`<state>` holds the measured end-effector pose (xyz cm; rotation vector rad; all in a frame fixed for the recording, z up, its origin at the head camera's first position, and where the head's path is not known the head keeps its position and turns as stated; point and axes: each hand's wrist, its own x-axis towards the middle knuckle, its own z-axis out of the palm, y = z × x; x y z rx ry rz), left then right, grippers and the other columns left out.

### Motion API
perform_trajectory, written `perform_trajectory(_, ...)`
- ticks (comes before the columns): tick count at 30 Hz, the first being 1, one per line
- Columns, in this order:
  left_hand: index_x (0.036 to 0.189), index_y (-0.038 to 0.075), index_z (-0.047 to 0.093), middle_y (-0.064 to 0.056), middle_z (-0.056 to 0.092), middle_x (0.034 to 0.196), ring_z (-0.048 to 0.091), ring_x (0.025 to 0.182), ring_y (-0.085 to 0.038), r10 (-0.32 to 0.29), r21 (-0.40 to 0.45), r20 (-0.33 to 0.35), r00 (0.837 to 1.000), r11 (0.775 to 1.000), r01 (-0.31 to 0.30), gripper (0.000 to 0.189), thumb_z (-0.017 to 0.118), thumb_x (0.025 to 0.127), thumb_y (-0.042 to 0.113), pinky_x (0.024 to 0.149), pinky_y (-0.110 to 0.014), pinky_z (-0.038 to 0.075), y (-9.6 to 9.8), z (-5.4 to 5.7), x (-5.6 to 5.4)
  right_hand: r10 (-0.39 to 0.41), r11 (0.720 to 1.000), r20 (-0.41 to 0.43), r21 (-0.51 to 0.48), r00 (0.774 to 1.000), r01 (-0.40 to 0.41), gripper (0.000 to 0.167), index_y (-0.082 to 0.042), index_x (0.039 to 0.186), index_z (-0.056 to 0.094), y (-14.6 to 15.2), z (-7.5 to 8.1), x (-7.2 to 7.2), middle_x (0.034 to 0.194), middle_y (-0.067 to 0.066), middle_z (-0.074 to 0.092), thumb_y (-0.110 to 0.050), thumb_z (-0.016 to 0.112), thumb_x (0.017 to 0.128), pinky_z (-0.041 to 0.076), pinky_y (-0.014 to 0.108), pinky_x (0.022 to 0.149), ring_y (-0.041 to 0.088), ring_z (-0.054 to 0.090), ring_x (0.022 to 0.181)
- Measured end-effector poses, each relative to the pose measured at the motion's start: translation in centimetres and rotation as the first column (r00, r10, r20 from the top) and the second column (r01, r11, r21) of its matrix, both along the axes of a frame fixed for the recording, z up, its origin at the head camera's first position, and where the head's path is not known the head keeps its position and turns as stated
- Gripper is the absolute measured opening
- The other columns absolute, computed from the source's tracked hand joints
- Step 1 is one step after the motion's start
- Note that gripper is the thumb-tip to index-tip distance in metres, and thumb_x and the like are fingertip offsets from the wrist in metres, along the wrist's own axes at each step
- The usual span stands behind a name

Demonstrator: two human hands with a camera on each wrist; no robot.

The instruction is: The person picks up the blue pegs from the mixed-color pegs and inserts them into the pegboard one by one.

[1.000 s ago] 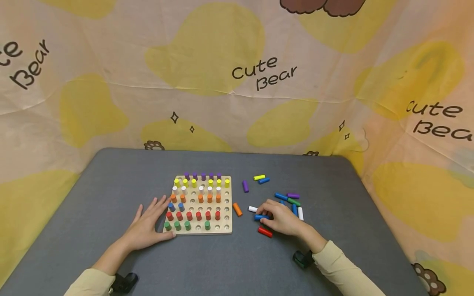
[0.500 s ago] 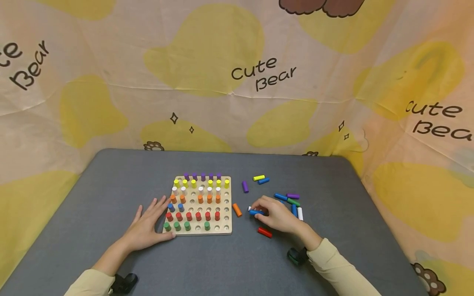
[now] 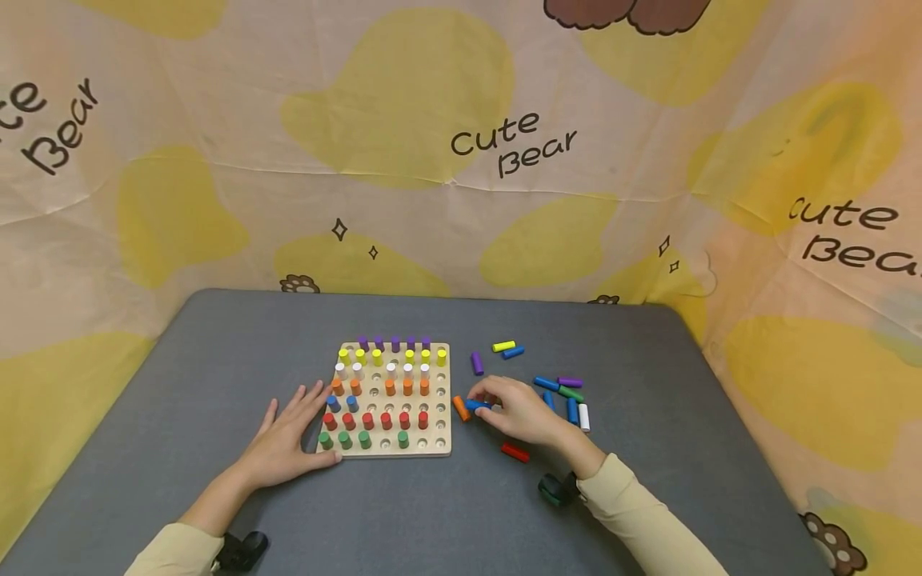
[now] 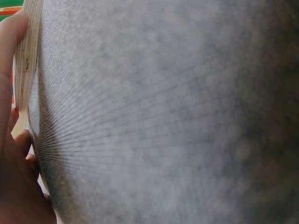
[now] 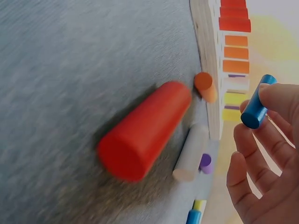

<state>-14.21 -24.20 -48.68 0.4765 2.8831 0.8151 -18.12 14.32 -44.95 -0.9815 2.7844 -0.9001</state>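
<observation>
A wooden pegboard [image 3: 432, 454] holds rows of upright colored pegs: purple, yellow, white, orange, blue, red and green. My left hand [image 3: 284, 444] lies with straight, spread fingers against the board's left edge, thumb at its near left corner. In the left wrist view the thumb [image 4: 10, 39] touches the board's side [image 4: 27, 60]. My right hand [image 3: 522, 410] pinches a blue peg [image 5: 258, 102] between thumb and fingers, just right of the board. Below it in the head view, an orange peg [image 3: 461, 410] lies by the board's right edge. The blue row [image 3: 351, 404] has two pegs at its left end.
Loose pegs lie right of the board: a red peg [image 3: 515, 453], a purple peg [image 3: 477, 364], a yellow peg [image 3: 503, 346], a green peg [image 3: 571, 394] and several blue ones. A white peg [image 5: 190, 151] shows in the right wrist view. A patterned cloth [image 3: 403, 104] hangs behind the grey table [image 3: 389, 520].
My right hand has lifted the blue peg from among the loose pegs and carried it left toward the board. The left hand stays put.
</observation>
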Motion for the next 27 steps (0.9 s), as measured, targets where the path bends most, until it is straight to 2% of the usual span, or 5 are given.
perform_trajectory(8,0.148,0.017,0.021,-0.015,0.019,0.152,0.011,0.139,-0.041,-0.002,-0.006,-0.002,1.0,1.0,0.002,0.105,0.067,0.067,0.065,0.104,-0.064,-0.005,0.0,0.0,0.0,0.02,0.999,0.001,-0.037,1.0,-0.02,0.023,-0.018,0.111,0.062,-1.3,0.1,-0.5,0.093,-0.01,0.059,-0.017,0.062,0.088,0.048,0.021,0.067,0.005,0.054,0.079)
perform_trajectory(16,0.148,0.016,0.022,-0.015,0.019,0.152,0.011,0.139,-0.042,0.0,-0.005,0.004,1.0,1.0,0.0,0.105,0.068,0.067,0.064,0.104,-0.064,-0.005,0.0,0.2,0.1,0.041,0.997,0.011,-0.061,0.999,-0.041,0.028,-0.015,0.117,0.058,-2.9,0.7,-0.8,0.103,-0.006,0.062,-0.016,0.06,0.089,0.051,0.024,0.071,0.004,0.055,0.081)
perform_trajectory(27,0.148,0.016,0.022,-0.015,0.018,0.153,0.01,0.139,-0.042,-0.001,-0.007,0.012,1.0,1.0,0.001,0.105,0.068,0.067,0.064,0.104,-0.064,-0.005,0.0,0.2,0.0,0.074,0.99,0.044,-0.123,0.996,-0.068,0.029,-0.01,0.116,0.059,-5.6,0.9,-1.3,0.1,-0.001,0.064,-0.01,0.062,0.087,0.051,0.024,0.071,0.008,0.058,0.081)
